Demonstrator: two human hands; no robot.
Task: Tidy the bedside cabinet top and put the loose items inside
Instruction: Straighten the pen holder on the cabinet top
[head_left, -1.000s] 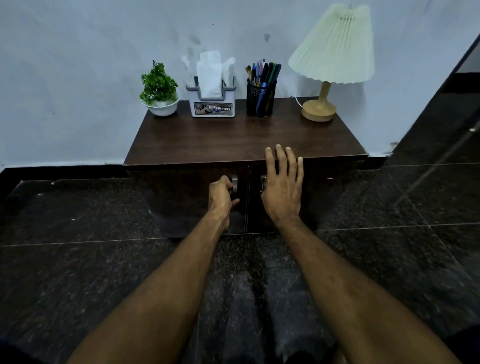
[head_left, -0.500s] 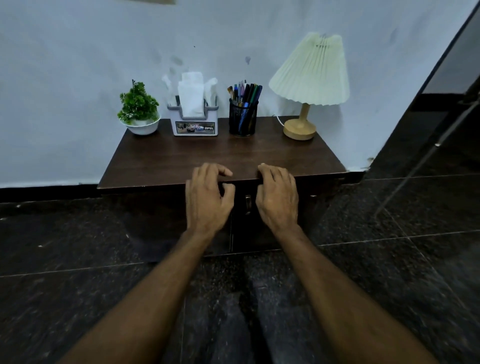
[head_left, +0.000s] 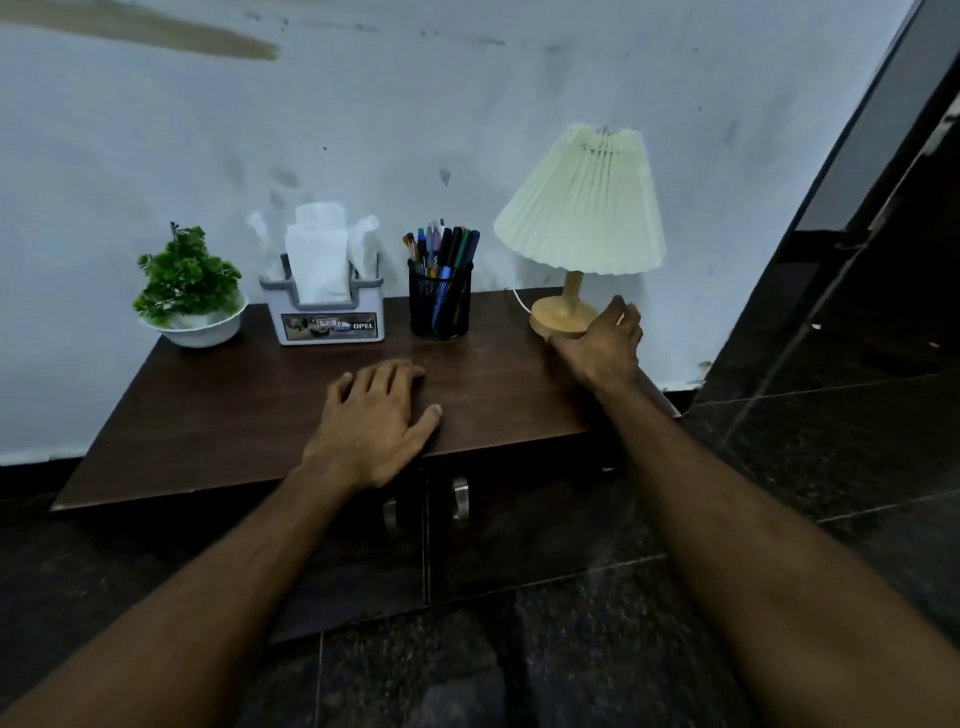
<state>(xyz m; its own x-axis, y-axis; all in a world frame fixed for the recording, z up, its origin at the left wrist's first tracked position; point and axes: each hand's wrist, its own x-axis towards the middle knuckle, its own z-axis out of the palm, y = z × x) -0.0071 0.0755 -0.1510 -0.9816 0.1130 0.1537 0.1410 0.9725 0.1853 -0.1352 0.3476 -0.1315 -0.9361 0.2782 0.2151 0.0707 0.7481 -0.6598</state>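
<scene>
A dark wooden bedside cabinet (head_left: 218, 410) stands against the wall with both doors closed; two metal handles (head_left: 460, 499) meet at the middle. Along the back of its top stand a small green plant in a white bowl (head_left: 189, 296), a grey tissue holder (head_left: 330, 306), a black mesh pen cup (head_left: 440, 306) full of pens, and a lamp (head_left: 576, 244) with a pleated cream shade and wooden base. My left hand (head_left: 374, 423) lies flat, palm down, on the top near the front edge. My right hand (head_left: 605, 345) is beside the lamp base, fingers apart, holding nothing.
A pale, stained wall runs behind the cabinet. Dark polished stone floor (head_left: 519, 665) surrounds it. A dark wall or door panel (head_left: 872, 260) rises at the right, close to the cabinet's right end. The lamp's white cord (head_left: 519, 300) trails behind the base.
Both hands left the front edge by the door handles. My left hand slid onto the top; my right hand travelled right and back to the lamp base. The camera moved closer and higher.
</scene>
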